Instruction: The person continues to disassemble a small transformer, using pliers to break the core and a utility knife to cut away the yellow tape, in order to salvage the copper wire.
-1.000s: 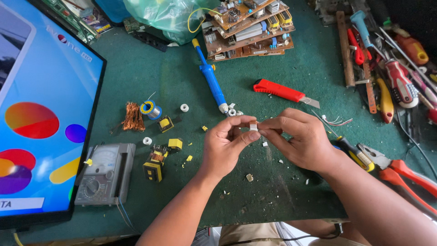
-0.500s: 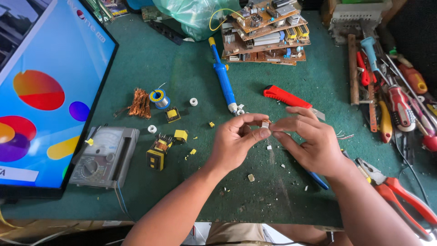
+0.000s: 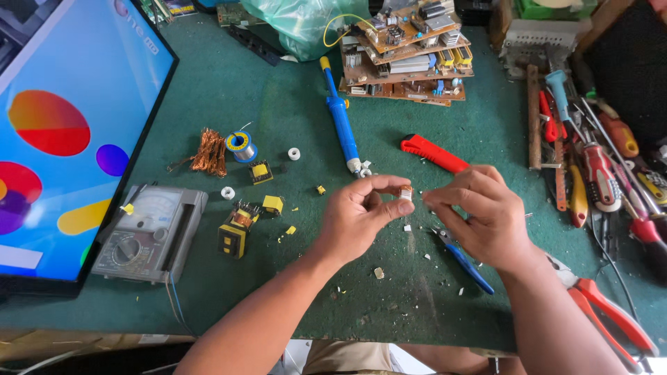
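Small component point(image 3: 406, 194), whitish with a bit of copper colour, sits pinched between the two hands above the green tabletop point(image 3: 278, 104), near mid-frame. Left hand point(image 3: 358, 219) grips it between thumb and forefinger, other fingers curled in, palm turned toward the right. Right hand point(image 3: 483, 215) comes in from the other side, fingertips point(image 3: 432, 198) bunched and touching or just beside the component; exact contact too small to tell. Both forearms rise from the bottom edge, elbows apart, wrists angled inward so the hands meet.

Just beside the right hand, partly under it: blue-handled pliers point(image 3: 467, 262) flat on the tabletop. Above the right hand, a red utility knife point(image 3: 432, 153). Above the left hand, a blue soldering iron point(image 3: 342, 125), tip toward the hands. Small white and yellow scraps scattered under both hands.

Left of the hands: yellow-taped small transformers point(image 3: 234, 232), a solder spool point(image 3: 241, 146), a tangle of copper wire point(image 3: 209, 151), then a grey analogue multimeter point(image 3: 149, 232) with a round dial. Far left, a flat screen point(image 3: 62, 139) lying tilted, sky blue with red, orange, purple and yellow shapes. Top centre: stack of brown circuit boards point(image 3: 410, 48), green plastic bag point(image 3: 299, 21) behind. Right edge: row of screwdrivers and pliers point(image 3: 597, 167), red, orange, yellow handles.
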